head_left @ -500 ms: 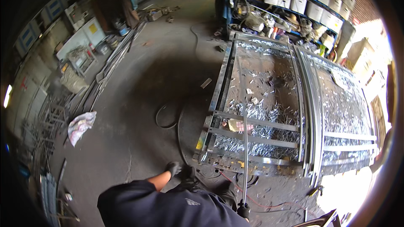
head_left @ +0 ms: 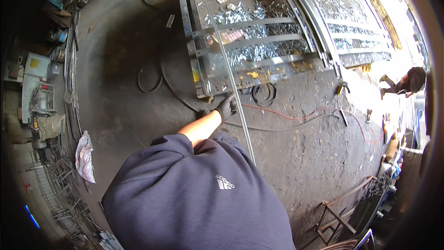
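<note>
My left hand (head_left: 226,107), in a dark glove, is at the near edge of a metal work table (head_left: 273,67). Its fingers close against a long thin metal bar (head_left: 243,124), which slants from over the table down toward my body. The bar's lower end disappears behind my dark sweatshirt (head_left: 199,203). My right hand is hidden from view. Flat metal strips (head_left: 268,40) cross the table frame, with many small shiny metal offcuts (head_left: 240,16) lying around and under them.
Black cable (head_left: 173,91) and a red hose (head_left: 296,116) run over the floor. Coiled cable (head_left: 264,96) lies by the table. A rusty metal frame (head_left: 335,220) stands at lower right. Another person (head_left: 409,82) is at the far right. Long metal stock (head_left: 71,69) lines the left side.
My view has turned down and to the right. My left hand has moved from beside my body to the bar. My right hand, earlier on the bar's lower end, no longer shows.
</note>
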`<state>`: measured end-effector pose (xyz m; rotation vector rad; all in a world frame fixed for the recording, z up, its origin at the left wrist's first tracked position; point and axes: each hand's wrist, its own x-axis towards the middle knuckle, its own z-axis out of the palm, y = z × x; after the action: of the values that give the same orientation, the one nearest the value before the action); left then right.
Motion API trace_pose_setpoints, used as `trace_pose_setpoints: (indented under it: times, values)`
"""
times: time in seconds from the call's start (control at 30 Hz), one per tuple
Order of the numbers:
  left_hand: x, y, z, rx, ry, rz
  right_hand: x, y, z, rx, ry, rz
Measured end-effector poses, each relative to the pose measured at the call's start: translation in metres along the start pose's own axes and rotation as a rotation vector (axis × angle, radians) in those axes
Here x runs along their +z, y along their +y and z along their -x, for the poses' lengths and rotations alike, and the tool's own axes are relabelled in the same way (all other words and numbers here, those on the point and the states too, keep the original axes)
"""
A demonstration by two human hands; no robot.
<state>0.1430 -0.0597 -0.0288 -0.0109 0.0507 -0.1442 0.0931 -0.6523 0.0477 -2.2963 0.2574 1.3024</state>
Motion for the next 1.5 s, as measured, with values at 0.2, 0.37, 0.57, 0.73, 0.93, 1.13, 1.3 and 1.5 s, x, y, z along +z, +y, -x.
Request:
trace_pose_setpoints:
  times: [0.2, 0.37, 0.57, 0.73, 0.93, 1.13, 1.3, 1.5]
  values:
    - [-0.008, -0.046, -0.016, 0.288, 0.778, -0.207, -0.012, 0.102, 0.039, 0.136, 0.001, 0.003]
    - [-0.013, -0.053, -0.016, 0.383, 1.001, -0.385, -0.005, 0.137, 0.057, 0.155, -0.009, -0.010]
    - [-0.016, -0.014, -0.023, 0.448, 0.977, -0.359, -0.001, 0.126, 0.098, 0.220, 0.009, 0.028]
    - [-0.049, 0.019, -0.010, 0.358, 1.049, -0.381, 0.000, 0.089, 0.139, 0.256, 0.065, 0.149]
    - [-0.066, 0.033, -0.006, 0.388, 1.130, -0.436, 0.006, 0.046, 0.162, 0.369, 0.029, -0.048]
    - [-0.072, 0.041, 0.000, 0.399, 1.118, -0.547, 0.014, 0.047, 0.164, 0.378, 0.033, -0.018]
    - [-0.059, 0.042, 0.003, 0.412, 1.049, -0.543, 0.022, 0.068, 0.145, 0.361, 0.001, -0.071]
    - [-0.031, 0.054, 0.052, 0.031, 1.061, -0.971, 0.038, 0.074, 0.078, 0.132, -0.027, -0.119]
